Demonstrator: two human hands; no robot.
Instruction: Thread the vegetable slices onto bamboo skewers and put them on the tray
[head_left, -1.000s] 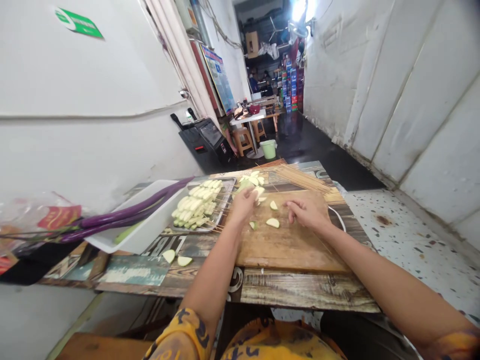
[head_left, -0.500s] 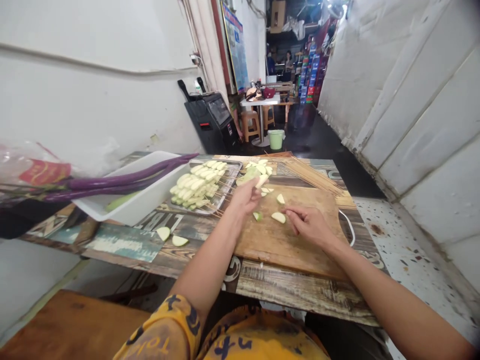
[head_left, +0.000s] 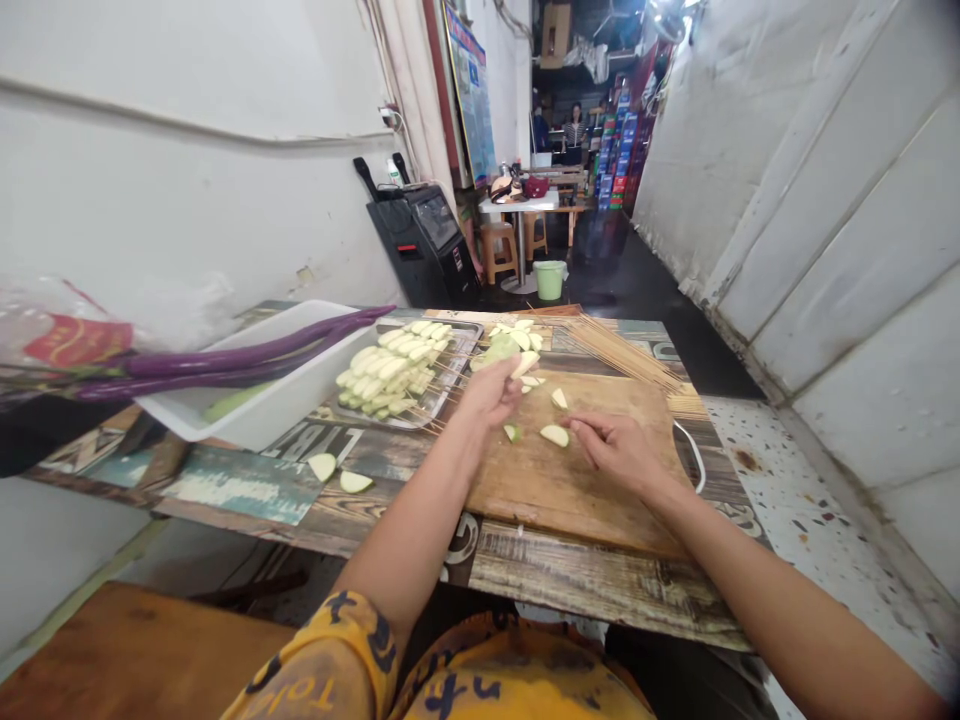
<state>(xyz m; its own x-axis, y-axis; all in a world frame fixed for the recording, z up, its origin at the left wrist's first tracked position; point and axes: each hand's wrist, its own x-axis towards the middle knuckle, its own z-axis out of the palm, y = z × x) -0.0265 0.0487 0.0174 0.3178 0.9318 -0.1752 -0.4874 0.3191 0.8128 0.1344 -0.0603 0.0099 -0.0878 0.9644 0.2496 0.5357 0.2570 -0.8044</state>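
My left hand (head_left: 491, 392) is closed on a pale vegetable slice (head_left: 525, 365) at the far left edge of the wooden cutting board (head_left: 585, 490). Beyond it lies a pile of pale green-rimmed slices (head_left: 521, 335), partly hidden by the hand. Over the board, the fingers of my right hand (head_left: 611, 445) are pinched together; what they hold, if anything, is too small to make out. Just left of those fingertips a half-round slice (head_left: 555, 435) lies flat, with a smaller wedge (head_left: 559, 399) behind it and another piece (head_left: 512, 433) nearer my left hand.
Skewered slices (head_left: 390, 370) are stacked on a metal tray (head_left: 474, 345). Left of it, long purple eggplants (head_left: 247, 355) lie across a white bin (head_left: 199, 425). Loose bamboo skewers (head_left: 626, 350) lie behind the board. Two slices (head_left: 355, 482) rest near the table's front edge. A person (head_left: 574, 130) stands far back.
Both hands keep nearly the same pose over the board. The view has shifted slightly. The person in the far background now stands more upright.
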